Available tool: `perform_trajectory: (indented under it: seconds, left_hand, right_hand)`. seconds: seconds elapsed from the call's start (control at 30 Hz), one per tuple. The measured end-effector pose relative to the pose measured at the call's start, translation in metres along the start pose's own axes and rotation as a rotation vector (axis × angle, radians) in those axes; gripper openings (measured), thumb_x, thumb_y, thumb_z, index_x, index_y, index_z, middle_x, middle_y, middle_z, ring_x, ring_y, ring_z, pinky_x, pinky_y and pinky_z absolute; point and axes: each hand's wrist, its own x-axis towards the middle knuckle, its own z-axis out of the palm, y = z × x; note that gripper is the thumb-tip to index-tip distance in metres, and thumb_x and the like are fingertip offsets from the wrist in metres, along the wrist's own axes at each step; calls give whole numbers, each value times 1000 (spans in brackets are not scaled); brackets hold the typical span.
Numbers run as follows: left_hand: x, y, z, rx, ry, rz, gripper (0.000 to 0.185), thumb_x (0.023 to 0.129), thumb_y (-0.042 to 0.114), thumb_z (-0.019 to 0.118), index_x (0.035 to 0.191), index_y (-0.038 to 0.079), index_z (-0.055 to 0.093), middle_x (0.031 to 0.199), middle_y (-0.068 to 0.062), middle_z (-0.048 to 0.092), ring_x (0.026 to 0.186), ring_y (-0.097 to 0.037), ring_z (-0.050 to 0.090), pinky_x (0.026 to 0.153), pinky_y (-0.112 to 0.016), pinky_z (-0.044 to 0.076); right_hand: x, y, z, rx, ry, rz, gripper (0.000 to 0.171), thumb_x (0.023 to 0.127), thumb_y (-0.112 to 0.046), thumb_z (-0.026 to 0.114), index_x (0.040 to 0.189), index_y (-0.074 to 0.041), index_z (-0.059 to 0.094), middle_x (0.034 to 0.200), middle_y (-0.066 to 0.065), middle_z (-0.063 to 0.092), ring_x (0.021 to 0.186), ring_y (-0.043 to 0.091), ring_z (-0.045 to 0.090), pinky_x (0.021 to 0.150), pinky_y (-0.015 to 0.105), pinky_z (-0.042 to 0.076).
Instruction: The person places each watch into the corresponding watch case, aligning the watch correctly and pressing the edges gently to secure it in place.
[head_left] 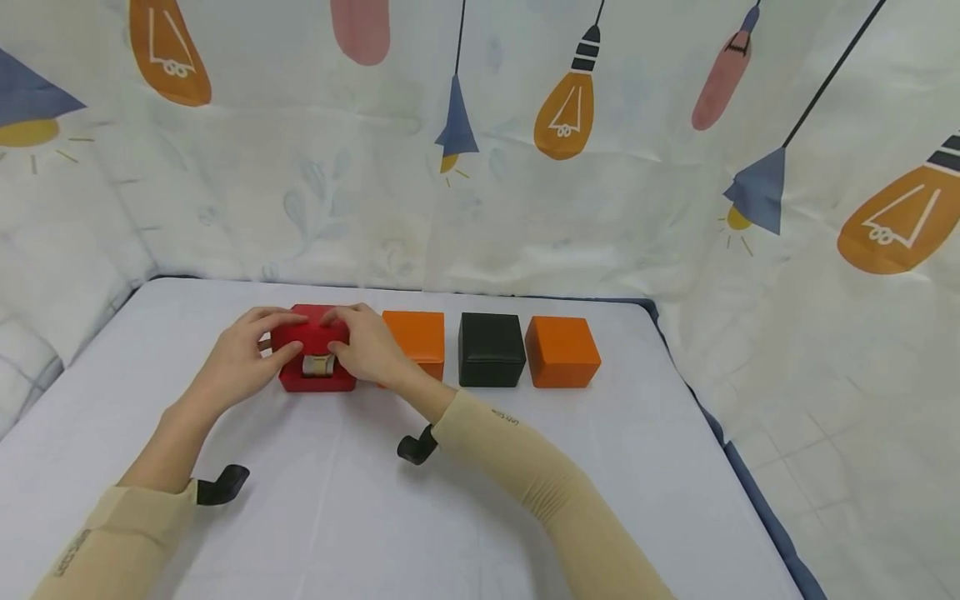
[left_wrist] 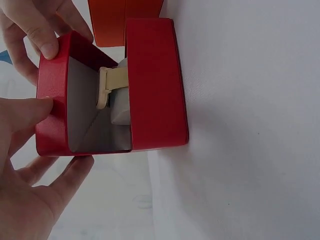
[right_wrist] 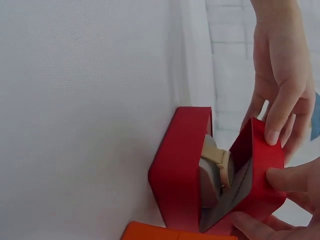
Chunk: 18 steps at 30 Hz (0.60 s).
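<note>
Nearest: two beige sleeves [head_left: 525, 467] lay over the white tabletop [head_left: 360, 517], each with a black wrist mount.

Left hand [head_left: 240, 358]: fingers curled round the left side of the red box's hinged lid [left_wrist: 52, 100], thumb at its front edge. Its placement suggested it steadied the lid against swinging.

Right hand [head_left: 367, 346]: fingers over the top of the lid, thumb at the front, pinching it from the opposite side. Neither hand was released or clenched on nothing.

Red box [head_left: 315, 350]: stood on the tabletop at the left end of a row, its lid partly raised at an angle and its base [right_wrist: 177, 170] flat on the cloth. Grey lining showed inside. A cream-coloured watch band [left_wrist: 112, 85] sat wrapped on a pale cushion, visible through the gap.

Farther right along the row: an orange box [head_left: 414, 337] just beside the red one, a black box [head_left: 491, 350], then a second orange box [head_left: 562, 352], all closed.

Farthest: a cloth backdrop [head_left: 525, 167] printed with light bulbs and lamps enclosed the tabletop.
</note>
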Motion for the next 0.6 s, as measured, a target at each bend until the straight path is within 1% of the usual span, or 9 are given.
perform_trajectory:
  seconds: [0.1, 0.2, 0.3, 0.43, 0.6]
  left_hand:
    - [-2, -1, 1, 0, -24, 6, 40, 94, 4, 72, 132, -2, 61, 136, -27, 49, 124, -51, 46, 91, -68, 48]
    - [-3, -4, 3, 6, -60, 7, 42, 91, 2, 75, 130, -2, 62, 135, -26, 50, 124, -50, 46, 90, -65, 50]
    - [-5, -6, 6, 7, -77, 8, 41, 89, 2, 77, 128, -2, 63, 134, -26, 50, 123, -50, 47, 89, -65, 50]
    - [-6, -8, 7, 10, -77, 12, 41, 89, 4, 78, 126, -4, 64, 134, -26, 50, 123, -49, 46, 90, -66, 50]
    - [-5, -8, 8, 31, -71, 22, 41, 87, 6, 80, 124, -3, 66, 132, -25, 52, 122, -49, 47, 89, -67, 50]
  right_hand:
    - [-2, 2, 2, -31, -18, -7, 27, 98, -15, 70, 126, -17, 69, 131, 0, 61, 119, 11, 53, 94, 19, 50]
    - [-5, 4, 5, -95, -49, -24, 24, 97, -13, 70, 121, -15, 71, 125, -1, 64, 118, 9, 53, 93, 18, 49]
    - [-7, 4, 8, -140, -79, -26, 22, 96, -10, 71, 118, -14, 73, 125, -1, 63, 117, 9, 53, 90, 16, 50]
    - [-10, 3, 8, -143, -95, -6, 24, 95, -9, 72, 118, -14, 75, 127, -1, 61, 119, 9, 52, 86, 14, 51]
    - [-14, 1, 9, -135, -100, 0, 26, 95, -8, 72, 120, -13, 75, 131, 0, 60, 121, 10, 52, 86, 14, 51]
